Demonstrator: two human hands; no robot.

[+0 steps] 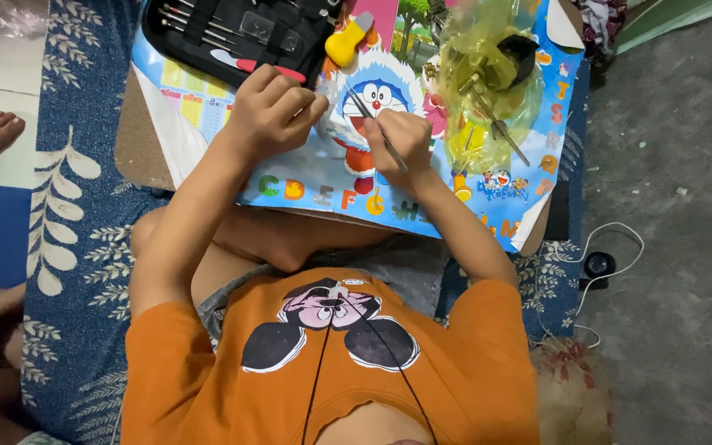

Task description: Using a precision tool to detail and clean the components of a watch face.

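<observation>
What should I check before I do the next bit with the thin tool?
1. Right hand has a firm grip on the thin tool: ok.
2. Left hand holds the small part steady: cannot tell, the fist hides it.
3. Tool tip sits on the part: cannot tell, hidden between the hands.
4. Black tool case within reach, open: ok.
5. Yellow plastic bag of parts clear of the hands: ok.
6. Picture board lies flat on the lap: ok.

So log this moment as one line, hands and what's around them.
left hand closed in a fist on the cartoon mat | right hand holds thin tool | tool kit case behind | yellow bag beside
</observation>
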